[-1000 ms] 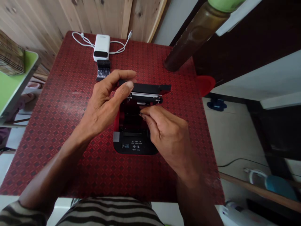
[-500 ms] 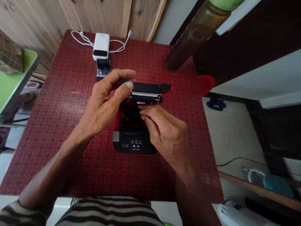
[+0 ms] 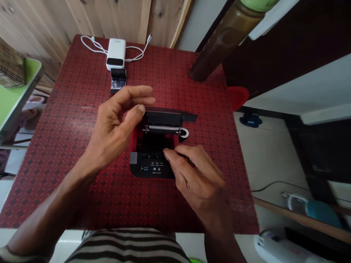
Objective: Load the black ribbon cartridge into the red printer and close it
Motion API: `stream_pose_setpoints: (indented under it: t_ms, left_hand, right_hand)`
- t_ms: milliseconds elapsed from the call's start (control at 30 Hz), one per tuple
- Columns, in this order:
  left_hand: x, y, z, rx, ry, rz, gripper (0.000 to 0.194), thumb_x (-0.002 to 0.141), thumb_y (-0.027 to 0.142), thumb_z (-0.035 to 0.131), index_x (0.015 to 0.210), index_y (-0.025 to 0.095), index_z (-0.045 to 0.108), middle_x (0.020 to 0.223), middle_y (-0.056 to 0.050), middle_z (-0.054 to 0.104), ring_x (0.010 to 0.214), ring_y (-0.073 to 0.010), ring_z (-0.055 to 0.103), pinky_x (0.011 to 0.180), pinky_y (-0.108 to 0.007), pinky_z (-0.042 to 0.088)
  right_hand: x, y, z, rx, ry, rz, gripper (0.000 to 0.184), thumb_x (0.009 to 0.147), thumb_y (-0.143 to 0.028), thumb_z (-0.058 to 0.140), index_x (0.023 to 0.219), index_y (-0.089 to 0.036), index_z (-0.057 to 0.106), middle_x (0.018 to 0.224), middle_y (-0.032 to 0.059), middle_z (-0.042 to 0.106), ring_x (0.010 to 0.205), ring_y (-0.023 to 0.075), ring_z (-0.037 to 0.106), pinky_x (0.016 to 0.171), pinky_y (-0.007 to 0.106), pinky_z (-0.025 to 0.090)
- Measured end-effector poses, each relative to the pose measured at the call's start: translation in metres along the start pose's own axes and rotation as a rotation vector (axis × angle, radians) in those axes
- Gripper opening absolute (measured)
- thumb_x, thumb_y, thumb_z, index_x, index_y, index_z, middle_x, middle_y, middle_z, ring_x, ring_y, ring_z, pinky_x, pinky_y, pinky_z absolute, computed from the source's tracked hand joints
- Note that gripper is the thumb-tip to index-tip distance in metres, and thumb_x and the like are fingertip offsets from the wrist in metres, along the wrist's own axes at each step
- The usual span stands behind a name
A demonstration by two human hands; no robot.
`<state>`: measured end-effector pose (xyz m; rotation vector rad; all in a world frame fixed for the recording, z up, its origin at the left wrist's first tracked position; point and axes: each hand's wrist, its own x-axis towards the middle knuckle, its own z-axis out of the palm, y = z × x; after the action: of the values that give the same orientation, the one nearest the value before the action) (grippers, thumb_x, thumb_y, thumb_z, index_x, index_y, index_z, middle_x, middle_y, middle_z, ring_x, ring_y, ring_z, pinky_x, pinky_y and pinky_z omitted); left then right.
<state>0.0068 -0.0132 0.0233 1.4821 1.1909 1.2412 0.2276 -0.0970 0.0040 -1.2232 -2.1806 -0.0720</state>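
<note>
On the red patterned table stands a small black-and-red printer (image 3: 142,171), its front panel bearing small buttons. Its lid (image 3: 164,118) is up, and a white-ended roll core (image 3: 184,133) with dark film sits on a metal rod beneath it. My left hand (image 3: 109,128) is at the lid's left corner, thumb tip against the edge and fingers stretched out above it. With fingers bent, my right hand (image 3: 197,175) touches the front right of the dark opening. Whatever lies under its fingertips is hidden or too dark to make out.
A white power bank (image 3: 116,51) with a white cable (image 3: 139,53) lies at the back left, a dark curled film strip (image 3: 118,80) in front of it. A tall brown bottle (image 3: 219,42) with a green cap stands back right. A red stool (image 3: 238,98) shows beyond the table.
My right hand has moved from inside the opening toward the printer's front edge. The lid's angle has changed, showing its inner face and the roll's end. My left thumb has shifted slightly left and down.
</note>
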Motion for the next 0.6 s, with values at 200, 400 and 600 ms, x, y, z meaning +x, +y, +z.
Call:
stream_pose_setpoints:
  t_ms: [200,400,600]
  left_hand:
    - [-0.020,-0.012,0.003,-0.130,0.060,-0.109,0.048,0.096,0.033,0.083,0.143,0.035,0.074,0.164,0.003,0.068,0.165,-0.0360,0.050,0.140,-0.055,0.039]
    - [-0.041,-0.021,0.008,-0.247,0.045,-0.215,0.054,0.096,0.029,0.081,0.148,0.032,0.067,0.165,-0.005,0.066,0.162,-0.0365,0.054,0.139,-0.057,0.040]
    - [-0.055,-0.022,0.009,-0.287,0.008,-0.250,0.062,0.094,0.028,0.085,0.152,0.034,0.064,0.170,-0.005,0.063,0.164,-0.0359,0.052,0.139,-0.056,0.039]
  right_hand:
    - [-0.006,0.000,0.000,0.002,0.011,-0.030,0.034,0.106,0.002,0.067,0.130,-0.020,0.077,0.106,0.0083,0.084,0.088,0.0204,0.076,0.081,0.037,0.066]
    - [-0.010,-0.004,-0.003,0.021,-0.012,-0.012,0.040,0.104,0.003,0.068,0.135,-0.021,0.076,0.110,0.0083,0.086,0.094,0.0220,0.080,0.086,0.039,0.068]
    - [-0.012,-0.007,0.001,0.029,0.013,-0.012,0.034,0.102,0.003,0.071,0.128,-0.017,0.077,0.109,0.0105,0.086,0.098,0.0235,0.080,0.088,0.040,0.069]
